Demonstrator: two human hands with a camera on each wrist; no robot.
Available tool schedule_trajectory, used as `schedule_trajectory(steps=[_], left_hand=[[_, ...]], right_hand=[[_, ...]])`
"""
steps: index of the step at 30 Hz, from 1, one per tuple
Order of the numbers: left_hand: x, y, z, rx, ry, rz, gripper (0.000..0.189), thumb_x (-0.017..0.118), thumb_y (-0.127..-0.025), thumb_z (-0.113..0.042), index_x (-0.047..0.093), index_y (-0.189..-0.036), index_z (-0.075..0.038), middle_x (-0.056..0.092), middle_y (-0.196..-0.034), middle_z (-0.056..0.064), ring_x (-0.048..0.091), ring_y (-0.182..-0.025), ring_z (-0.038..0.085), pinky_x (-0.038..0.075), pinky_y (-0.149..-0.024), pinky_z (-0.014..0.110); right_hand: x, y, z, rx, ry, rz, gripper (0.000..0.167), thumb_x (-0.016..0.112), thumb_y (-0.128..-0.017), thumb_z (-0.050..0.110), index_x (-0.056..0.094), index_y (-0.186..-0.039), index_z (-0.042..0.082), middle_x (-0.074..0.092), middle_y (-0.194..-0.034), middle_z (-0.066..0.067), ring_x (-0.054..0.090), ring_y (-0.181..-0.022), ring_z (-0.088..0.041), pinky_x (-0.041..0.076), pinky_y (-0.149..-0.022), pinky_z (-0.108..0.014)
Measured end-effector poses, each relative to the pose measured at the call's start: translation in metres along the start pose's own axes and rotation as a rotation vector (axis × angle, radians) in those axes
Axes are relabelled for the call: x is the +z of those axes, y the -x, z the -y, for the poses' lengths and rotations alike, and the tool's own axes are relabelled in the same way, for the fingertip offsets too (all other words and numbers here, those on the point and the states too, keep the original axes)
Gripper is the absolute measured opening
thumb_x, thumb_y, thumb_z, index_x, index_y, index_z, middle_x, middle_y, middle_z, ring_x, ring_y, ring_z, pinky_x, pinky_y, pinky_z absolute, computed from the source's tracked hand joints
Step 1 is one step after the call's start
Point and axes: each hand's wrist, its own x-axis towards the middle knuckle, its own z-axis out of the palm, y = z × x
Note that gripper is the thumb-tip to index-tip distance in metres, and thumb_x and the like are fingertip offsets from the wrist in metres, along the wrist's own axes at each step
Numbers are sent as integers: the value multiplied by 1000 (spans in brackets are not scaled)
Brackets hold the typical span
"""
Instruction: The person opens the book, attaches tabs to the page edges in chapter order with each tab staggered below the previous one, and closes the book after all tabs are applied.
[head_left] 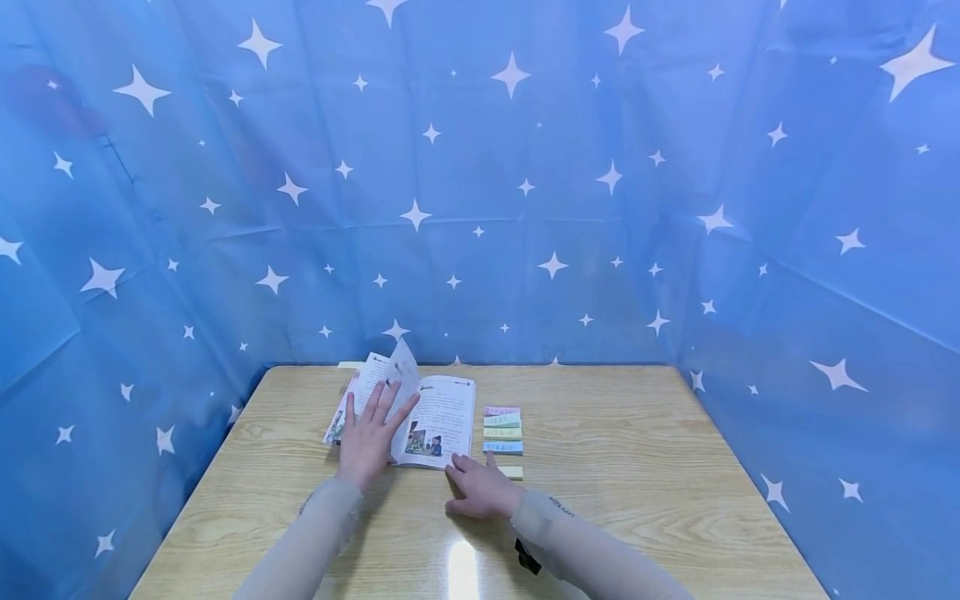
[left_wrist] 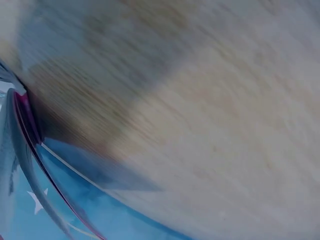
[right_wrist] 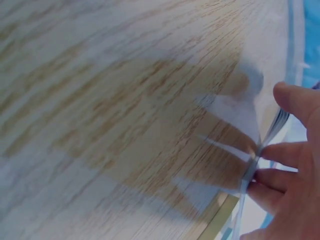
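An open book (head_left: 444, 408) with printed text and a coloured picture lies on the table, left of the middle. One of its leaves (head_left: 405, 367) stands partly raised near the spine. My left hand (head_left: 366, 437) lies with spread fingers over the left pages and against that leaf. In the left wrist view only the edge of the book (left_wrist: 31, 117) shows, and the hand is out of sight. At the book's lower right corner, the fingertips of my right hand (head_left: 483, 487) touch the page edges. The thumb stands apart from the book in the right wrist view, above the fingers (right_wrist: 282, 155).
Right of the book, a column of handwritten sticky-note pads includes pink (head_left: 502, 410), green (head_left: 502, 421), yellow (head_left: 502, 433) and blue (head_left: 502, 447) ones. Another yellow pad (head_left: 512, 472) lies by my right hand. A pale strip (head_left: 350, 364) sits at the table's back edge.
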Motion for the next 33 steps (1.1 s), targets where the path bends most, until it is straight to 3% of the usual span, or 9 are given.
schedule_trajectory(steps=[4, 7, 11, 14, 18, 22, 25, 33], left_hand=[[4, -2, -3, -2, -14, 84, 107, 62, -77, 19, 16, -155, -39, 5, -163, -1, 1, -148, 27, 2, -113, 63], [10, -3, -7, -27, 6, 163, 95, 53, -84, 20, 22, -154, -36, 8, -163, -1, 4, -148, 26, -3, -114, 61], [18, -6, -15, -86, 64, 299, 66, 45, -97, 0, 30, -153, -30, 17, -161, 0, 10, -147, 27, -8, -113, 61], [24, -8, -19, -166, 149, 398, 51, 43, -100, -20, 36, -151, -26, 26, -158, 2, 15, -146, 28, -10, -111, 63], [32, -7, -24, -256, 297, 487, 51, 40, -101, -40, 41, -149, -22, 32, -156, 7, 19, -145, 33, -11, -109, 66], [38, -7, -27, -291, 394, 531, 58, 36, -100, -54, 39, -150, -25, 28, -157, 11, 17, -144, 38, -9, -108, 69], [37, -6, -28, -301, 421, 559, 62, 38, -98, -58, 38, -151, -26, 24, -158, 12, 14, -145, 40, -7, -107, 71], [17, -8, -33, -338, 462, 659, 62, 40, -98, -55, 32, -153, -26, 13, -161, 13, 4, -145, 41, -4, -106, 72]], right_hand=[[-2, 0, -2, 1, -4, 6, 69, 60, -90, 53, 48, -144, 12, 37, -152, -10, 36, -139, -23, 19, -111, -64], [-2, 0, -4, -1, 2, 8, 69, 59, -90, 54, 47, -144, 13, 37, -152, -10, 35, -139, -23, 19, -111, -64], [-2, 0, -4, -1, 14, 4, 69, 59, -90, 54, 47, -144, 14, 36, -153, -9, 35, -139, -22, 19, -111, -64], [-3, 0, -3, 1, -1, -2, 68, 60, -90, 52, 47, -144, 13, 37, -152, -8, 35, -139, -22, 19, -110, -65], [-1, 2, -2, 2, -11, -6, 67, 60, -89, 52, 47, -144, 15, 37, -152, -7, 36, -139, -20, 19, -110, -65], [0, 4, -2, 5, 4, -18, 66, 60, -89, 52, 48, -144, 17, 39, -151, -5, 38, -137, -19, 21, -109, -65], [1, 4, -1, 8, 7, -20, 65, 61, -89, 52, 49, -143, 17, 40, -150, -5, 39, -137, -19, 22, -109, -65], [-2, 1, -2, 19, 7, -22, 65, 60, -89, 52, 50, -142, 15, 41, -150, -5, 39, -137, -19, 22, -110, -64]])
